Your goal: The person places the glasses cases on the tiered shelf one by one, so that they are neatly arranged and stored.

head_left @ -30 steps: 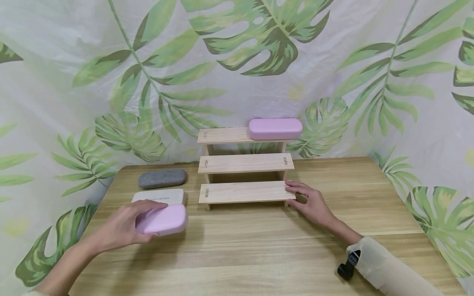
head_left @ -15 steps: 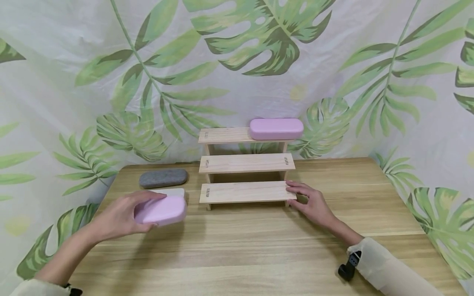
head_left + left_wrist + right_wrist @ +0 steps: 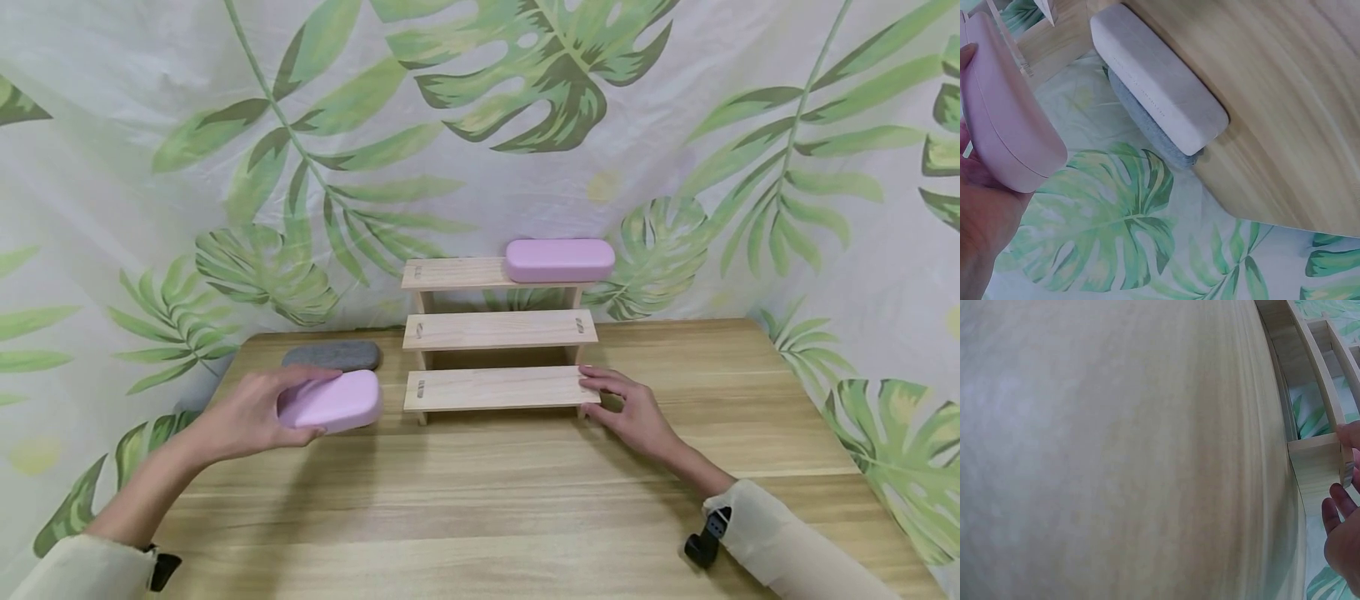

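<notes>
My left hand (image 3: 243, 417) grips a pink glasses case (image 3: 333, 402) by its left end, thumb at the near side and fingers over the far side. A seam runs along this case in the left wrist view. It is held over the table's left part, where it hides a white glasses case (image 3: 1157, 78) in the head view. Behind lies a grey fabric glasses case (image 3: 337, 356). My right hand (image 3: 637, 417) pinches the right end of the lowest step of a three-step wooden stand (image 3: 495, 331). A second pink glasses case (image 3: 559, 261) rests on the top step's right half.
The wooden table (image 3: 510, 517) carries the stand near its back edge. A leaf-patterned cloth (image 3: 480, 192) hangs behind and at both sides. Dark straps show at both sleeve cuffs.
My left hand has moved the pink glasses case away from me, towards the grey case, and now covers the white case in the head view. My right hand stays at the stand.
</notes>
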Demonstrator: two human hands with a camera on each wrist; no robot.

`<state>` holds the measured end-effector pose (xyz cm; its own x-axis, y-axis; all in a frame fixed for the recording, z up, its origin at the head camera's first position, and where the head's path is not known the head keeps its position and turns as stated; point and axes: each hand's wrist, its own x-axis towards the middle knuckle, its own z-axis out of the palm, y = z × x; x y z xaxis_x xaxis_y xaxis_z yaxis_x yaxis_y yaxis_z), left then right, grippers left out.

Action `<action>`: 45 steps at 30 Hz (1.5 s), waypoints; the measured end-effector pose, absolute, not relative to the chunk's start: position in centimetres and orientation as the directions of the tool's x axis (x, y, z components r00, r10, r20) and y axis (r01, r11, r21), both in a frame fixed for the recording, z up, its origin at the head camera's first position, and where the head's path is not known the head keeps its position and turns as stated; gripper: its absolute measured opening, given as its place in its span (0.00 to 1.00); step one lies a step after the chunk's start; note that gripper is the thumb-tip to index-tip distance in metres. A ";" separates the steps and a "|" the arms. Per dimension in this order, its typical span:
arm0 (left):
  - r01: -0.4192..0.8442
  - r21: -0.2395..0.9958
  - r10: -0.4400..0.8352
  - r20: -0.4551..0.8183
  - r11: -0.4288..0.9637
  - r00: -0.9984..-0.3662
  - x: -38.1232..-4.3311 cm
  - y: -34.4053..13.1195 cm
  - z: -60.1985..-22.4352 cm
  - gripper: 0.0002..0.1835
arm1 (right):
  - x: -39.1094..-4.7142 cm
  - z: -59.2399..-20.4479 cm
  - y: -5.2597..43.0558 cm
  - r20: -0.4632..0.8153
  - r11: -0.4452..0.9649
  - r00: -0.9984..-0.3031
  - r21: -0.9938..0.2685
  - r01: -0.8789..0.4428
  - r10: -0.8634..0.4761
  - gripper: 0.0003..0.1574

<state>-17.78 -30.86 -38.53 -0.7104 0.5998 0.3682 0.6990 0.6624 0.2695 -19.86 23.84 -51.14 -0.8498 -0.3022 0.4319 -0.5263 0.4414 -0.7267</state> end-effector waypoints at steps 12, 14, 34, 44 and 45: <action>0.725 0.214 0.620 0.397 0.655 -0.677 -19.3 -30.5 -37.2 0.37 | -19.8 -51.1 23.8 0.418 0.456 -0.857 -0.726 -0.514 -0.300 0.26; 0.725 0.205 0.621 0.397 0.658 -0.676 -19.5 -30.4 -37.0 0.37 | -19.7 -51.0 23.8 0.415 0.458 -0.859 -0.727 -0.511 -0.299 0.26; 0.745 0.234 0.639 0.395 0.625 -0.660 -21.5 -29.7 -34.7 0.37 | -19.8 -51.4 23.9 0.430 0.441 -0.850 -0.727 -0.526 -0.305 0.26; 0.733 0.234 0.636 0.376 0.638 -0.674 -22.3 -29.3 -33.9 0.37 | -19.7 -51.2 23.8 0.425 0.447 -0.853 -0.727 -0.521 -0.302 0.26; 0.734 0.233 0.637 0.376 0.638 -0.673 -22.4 -29.2 -33.8 0.37 | -19.7 -51.2 23.8 0.427 0.447 -0.852 -0.726 -0.523 -0.303 0.26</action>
